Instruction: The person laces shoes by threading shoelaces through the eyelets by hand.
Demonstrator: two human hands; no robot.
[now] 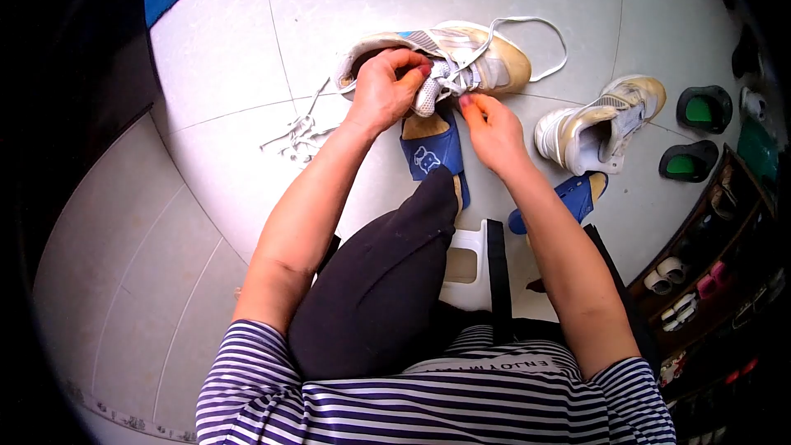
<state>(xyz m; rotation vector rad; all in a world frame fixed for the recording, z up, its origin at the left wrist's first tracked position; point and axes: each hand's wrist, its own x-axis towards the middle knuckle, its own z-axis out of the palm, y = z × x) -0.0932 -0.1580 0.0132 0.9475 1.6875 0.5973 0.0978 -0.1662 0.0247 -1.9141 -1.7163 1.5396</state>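
Your left hand (386, 92) is pinching the tongue (428, 97) of a shoe (506, 66) on the floor (222, 66); your right hand's (498, 133) grip near the laces (452, 82) is unclear. It's looking light, pliable, and steadiest held by the heel.

Head camera: it is worn on the head, above the navy-and-white striped shirt (354, 408), whose front fills the bottom edge.
Facing: it looks forward and steeply down on the pale grey tiled floor (222, 58).
Nearness: the shirt is closest; the bare left hand (383, 95), the bare right hand (494, 133) and the white-and-tan laced sneaker (504, 66) are farther, in upper middle.
Edges: the view is wide and bent, with black corners.
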